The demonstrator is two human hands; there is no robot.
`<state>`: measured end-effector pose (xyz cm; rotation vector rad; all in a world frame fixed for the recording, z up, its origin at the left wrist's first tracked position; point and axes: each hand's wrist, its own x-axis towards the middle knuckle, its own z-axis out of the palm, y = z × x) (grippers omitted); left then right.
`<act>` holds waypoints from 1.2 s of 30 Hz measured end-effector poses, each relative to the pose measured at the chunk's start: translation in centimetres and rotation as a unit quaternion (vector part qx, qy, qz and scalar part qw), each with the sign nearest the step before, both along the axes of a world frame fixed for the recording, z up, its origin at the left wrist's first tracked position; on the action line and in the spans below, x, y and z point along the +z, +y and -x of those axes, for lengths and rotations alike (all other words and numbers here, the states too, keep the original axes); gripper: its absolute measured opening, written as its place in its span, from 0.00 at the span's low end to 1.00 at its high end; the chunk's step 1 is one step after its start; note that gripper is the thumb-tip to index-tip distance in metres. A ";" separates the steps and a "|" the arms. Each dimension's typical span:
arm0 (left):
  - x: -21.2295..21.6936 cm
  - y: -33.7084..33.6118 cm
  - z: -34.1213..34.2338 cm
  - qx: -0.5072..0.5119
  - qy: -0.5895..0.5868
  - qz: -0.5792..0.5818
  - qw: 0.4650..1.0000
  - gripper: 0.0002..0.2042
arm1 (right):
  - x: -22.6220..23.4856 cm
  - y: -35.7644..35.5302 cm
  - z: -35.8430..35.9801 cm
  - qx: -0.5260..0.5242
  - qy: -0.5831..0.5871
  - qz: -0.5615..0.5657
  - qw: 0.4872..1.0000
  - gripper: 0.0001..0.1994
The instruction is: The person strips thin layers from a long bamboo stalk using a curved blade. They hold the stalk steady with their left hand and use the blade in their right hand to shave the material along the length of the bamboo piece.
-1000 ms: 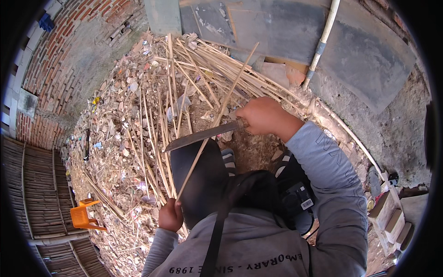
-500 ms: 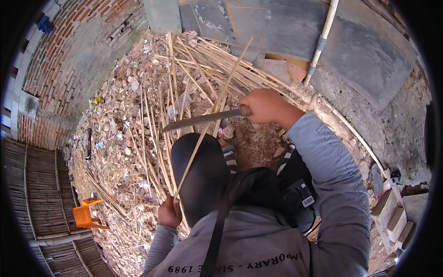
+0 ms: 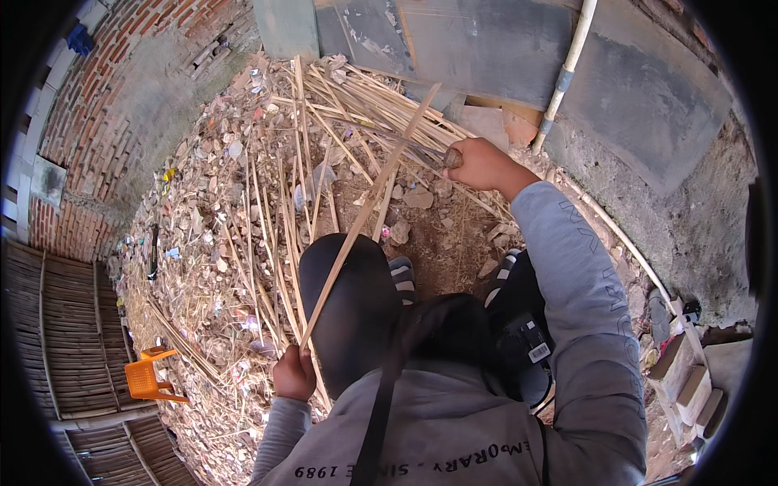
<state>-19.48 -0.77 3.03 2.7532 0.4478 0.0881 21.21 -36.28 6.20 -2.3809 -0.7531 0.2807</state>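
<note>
Left hand (image 3: 293, 374) grips the lower end of a long bamboo strip (image 3: 366, 211). Right hand (image 3: 478, 164) is closed on a blade handle (image 3: 451, 157) above the strewn bamboo pile (image 3: 324, 105).

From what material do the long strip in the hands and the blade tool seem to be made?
The long strip, gripped at its near end by the left hand, looks like split bamboo or cane: pale yellow, dry, matt, thin and straight, like the strips piled on the ground. The blade tool in the right hand seems dull grey metal, though motion blurs it.
</note>
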 end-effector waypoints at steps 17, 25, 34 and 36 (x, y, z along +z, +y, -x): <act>2.7 -2.3 0.6 -0.009 0.066 0.018 0.998 0.13 | 2.3 1.2 4.2 0.074 -0.037 0.101 0.991 0.15; 1.0 -2.2 0.2 -0.003 0.061 0.013 0.998 0.13 | 0.9 2.0 3.6 0.127 0.063 0.100 0.985 0.16; 1.1 -1.3 0.3 -0.013 0.061 0.012 0.998 0.13 | 1.7 3.5 3.6 0.121 -0.074 0.127 0.982 0.16; 0.9 -1.2 -0.3 -0.023 0.046 0.011 0.999 0.13 | 0.1 0.3 0.8 0.053 -0.046 0.088 0.994 0.16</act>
